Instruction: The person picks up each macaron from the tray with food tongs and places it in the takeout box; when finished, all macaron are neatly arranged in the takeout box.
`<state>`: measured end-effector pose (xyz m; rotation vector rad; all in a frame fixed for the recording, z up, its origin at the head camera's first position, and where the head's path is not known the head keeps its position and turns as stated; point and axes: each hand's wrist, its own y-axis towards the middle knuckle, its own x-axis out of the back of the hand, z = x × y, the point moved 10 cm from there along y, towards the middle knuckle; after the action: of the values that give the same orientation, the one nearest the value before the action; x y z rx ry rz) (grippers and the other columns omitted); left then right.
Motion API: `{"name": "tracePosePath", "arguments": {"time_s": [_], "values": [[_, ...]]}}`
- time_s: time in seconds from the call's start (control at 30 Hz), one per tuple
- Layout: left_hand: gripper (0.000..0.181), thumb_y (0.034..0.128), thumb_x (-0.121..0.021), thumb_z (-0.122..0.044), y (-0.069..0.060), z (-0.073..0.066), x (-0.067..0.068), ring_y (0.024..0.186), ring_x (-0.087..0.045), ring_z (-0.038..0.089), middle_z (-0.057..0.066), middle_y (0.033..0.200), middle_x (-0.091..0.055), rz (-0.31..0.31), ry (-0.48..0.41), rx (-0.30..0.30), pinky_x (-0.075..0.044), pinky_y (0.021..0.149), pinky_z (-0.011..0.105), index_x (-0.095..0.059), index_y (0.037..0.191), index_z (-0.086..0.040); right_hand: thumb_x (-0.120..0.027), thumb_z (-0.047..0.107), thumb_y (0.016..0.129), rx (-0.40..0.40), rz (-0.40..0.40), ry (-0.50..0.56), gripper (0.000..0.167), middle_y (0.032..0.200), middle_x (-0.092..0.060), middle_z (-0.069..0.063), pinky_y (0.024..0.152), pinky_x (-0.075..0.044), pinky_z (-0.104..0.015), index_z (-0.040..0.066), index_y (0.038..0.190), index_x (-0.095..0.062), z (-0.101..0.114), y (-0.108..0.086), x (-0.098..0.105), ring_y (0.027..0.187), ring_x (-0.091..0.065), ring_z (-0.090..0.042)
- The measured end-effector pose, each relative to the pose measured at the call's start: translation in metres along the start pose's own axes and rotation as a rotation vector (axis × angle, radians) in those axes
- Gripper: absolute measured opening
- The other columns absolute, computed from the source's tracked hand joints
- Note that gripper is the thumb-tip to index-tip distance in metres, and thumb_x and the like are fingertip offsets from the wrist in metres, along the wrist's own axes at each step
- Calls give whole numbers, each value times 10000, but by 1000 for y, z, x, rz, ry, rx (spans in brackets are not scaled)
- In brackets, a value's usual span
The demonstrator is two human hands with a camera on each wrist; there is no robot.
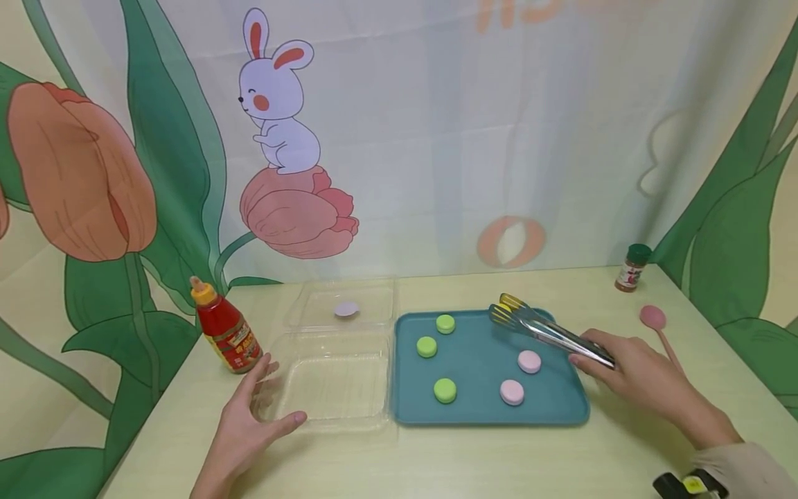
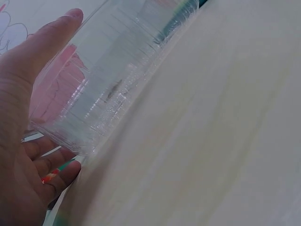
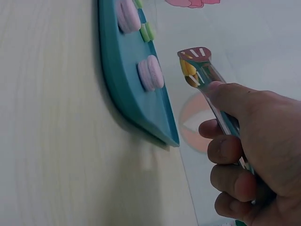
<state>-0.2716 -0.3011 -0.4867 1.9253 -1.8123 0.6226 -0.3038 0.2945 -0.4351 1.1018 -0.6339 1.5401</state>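
Note:
My right hand [image 1: 642, 378] grips a pair of metal tongs [image 1: 564, 334]. Between the slotted tong heads sits a yellow macaron [image 3: 188, 68], held above the back right of a teal tray [image 1: 480, 412]. Green macarons [image 1: 445, 390] lie on the tray's left half, and two pink macarons [image 1: 512, 392] lie on its right. My left hand [image 1: 240, 426], thumb and fingers spread apart, is at the left side of a clear plastic container [image 1: 333, 421]; whether it touches the wall I cannot tell. The container's lid [image 1: 374, 305] is folded back, with a pale oval sticker on it.
A red sauce bottle [image 1: 233, 336] with a yellow cap stands just beyond my left hand. At the back right stands a small green-capped jar [image 1: 632, 267]. A pink spoon [image 1: 653, 317] lies right of the tray. Behind the table hangs a printed curtain [image 1: 424, 138].

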Motion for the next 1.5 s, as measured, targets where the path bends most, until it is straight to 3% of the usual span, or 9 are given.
{"name": "tracePosePath", "arguments": {"time_s": [0.23, 0.47, 0.7, 0.9, 1.07, 1.5], "values": [[1298, 863, -977, -470, 1, 1, -2, 1612, -398, 434, 105, 1788, -377, 17, -5, 30, -425, 1237, 712, -117, 1808, -246, -732, 373, 1100, 62, -6, 66, 208, 766, -547, 98, 581, -409, -253, 180, 1176, -714, 25, 9, 8, 699, -538, -72], [1291, 856, -985, -456, 0, 3, -1, 1582, -445, 451, 100, 1782, -390, 9, -13, 26, -453, 1220, 704, -135, 1806, -251, -721, 378, 1107, 142, -38, 89, 168, 762, -524, 98, 584, -401, -256, 220, 1097, -663, 59, 24, 10, 684, -520, -72], [1290, 856, -985, -455, -1, 2, 1, 1577, -457, 447, 102, 1782, -394, 5, -16, 18, -461, 1214, 702, -136, 1805, -246, -723, 418, 1099, 183, 15, 140, 212, 771, -524, 103, 556, -382, -270, 217, 1153, -683, 94, 42, 1, 660, -501, -64], [1280, 860, -980, -465, 0, 2, 1, 1581, -453, 436, 94, 1782, -395, 2, -22, 15, -476, 1208, 688, -142, 1804, -253, -692, 483, 1105, 221, 78, 164, 244, 730, -498, 90, 572, -406, -275, 243, 1145, -673, 132, 58, -10, 611, -489, -81], [1278, 855, -983, -471, 0, 4, 0, 1548, -494, 443, 81, 1778, -403, -2, -29, 8, -498, 1191, 681, -152, 1803, -262, -662, 499, 1119, 294, 101, 157, 284, 794, -599, 116, 599, -453, -287, 237, 1225, -693, 167, 72, -20, 636, -530, -76], [1277, 854, -983, -476, -1, 1, -1, 1502, -545, 469, 98, 1773, -411, -5, -20, 19, -536, 1156, 666, -159, 1802, -247, -643, 486, 1133, 427, 224, 113, 264, 839, -658, 128, 673, -517, -331, 234, 1201, -683, 246, 102, -66, 669, -578, -60]]}}
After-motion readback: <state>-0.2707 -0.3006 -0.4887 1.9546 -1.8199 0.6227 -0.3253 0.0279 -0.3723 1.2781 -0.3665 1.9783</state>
